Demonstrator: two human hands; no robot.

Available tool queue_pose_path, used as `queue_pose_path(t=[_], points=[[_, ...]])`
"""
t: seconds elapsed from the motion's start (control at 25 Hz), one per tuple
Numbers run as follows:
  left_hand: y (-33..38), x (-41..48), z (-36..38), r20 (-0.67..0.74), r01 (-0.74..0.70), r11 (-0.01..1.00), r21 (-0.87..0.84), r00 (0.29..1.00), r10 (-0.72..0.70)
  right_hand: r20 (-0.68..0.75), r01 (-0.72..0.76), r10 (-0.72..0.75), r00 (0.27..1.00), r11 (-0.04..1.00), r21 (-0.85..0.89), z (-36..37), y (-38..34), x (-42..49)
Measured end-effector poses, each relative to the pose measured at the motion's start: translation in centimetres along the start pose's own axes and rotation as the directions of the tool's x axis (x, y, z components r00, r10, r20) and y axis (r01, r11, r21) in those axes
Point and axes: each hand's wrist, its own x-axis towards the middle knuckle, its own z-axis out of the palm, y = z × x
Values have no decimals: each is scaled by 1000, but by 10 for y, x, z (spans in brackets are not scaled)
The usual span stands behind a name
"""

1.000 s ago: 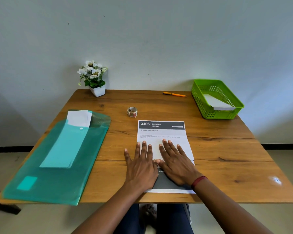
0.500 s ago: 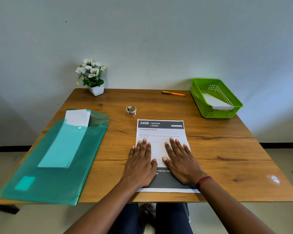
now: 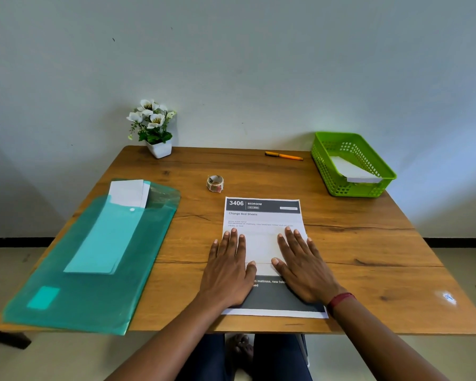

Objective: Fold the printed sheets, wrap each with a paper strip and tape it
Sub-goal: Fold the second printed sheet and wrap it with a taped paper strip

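A printed sheet [image 3: 263, 215] headed "3406 BEDROOM" lies flat near the table's front edge, with a faint crease line across its middle. My left hand [image 3: 228, 268] and my right hand [image 3: 302, 266] press flat on it side by side, fingers spread, holding nothing. A small tape roll [image 3: 215, 183] stands just beyond the sheet's top left corner. White paper strips [image 3: 128, 193] stick out of a teal plastic folder [image 3: 94, 259] on the left.
A green basket [image 3: 327, 171] at the back right holds a white folded sheet [image 3: 351, 170]. An orange pen [image 3: 284, 155] lies at the back edge. A potted white flower [image 3: 154, 127] stands at the back left against the wall.
Both hands have slid apart across the sheet, left hand to the left and right hand to the right, uncovering the white middle of the page.
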Motion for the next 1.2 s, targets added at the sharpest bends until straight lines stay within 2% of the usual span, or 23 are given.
queue_pose_path(t=[0.16, 0.36, 0.6, 0.76, 1.0, 1.2], points=[[-16, 2, -13, -58, 37, 987, -155, 997, -47, -127, 27, -13, 992, 994, 103, -10, -5, -3], [-71, 0, -48, -190, 112, 974, -199, 970, -150, -316, 215, -165, 934, 968, 130, -29, -38, 8], [-170, -14, -81, -294, 336, 904, -265, 865, -408, -203, 434, -414, 887, 898, 68, -37, -84, 47], [-222, -22, -94, -317, 472, 846, -248, 786, -531, -137, 516, -501, 855, 848, 123, -38, -119, 84], [-251, -19, -93, -313, 558, 788, -259, 724, -615, -188, 479, -441, 878, 802, 356, -43, -194, 169], [-256, -17, -77, -341, 598, 747, -292, 664, -665, -186, 343, -291, 938, 846, 408, -42, -247, 249]])
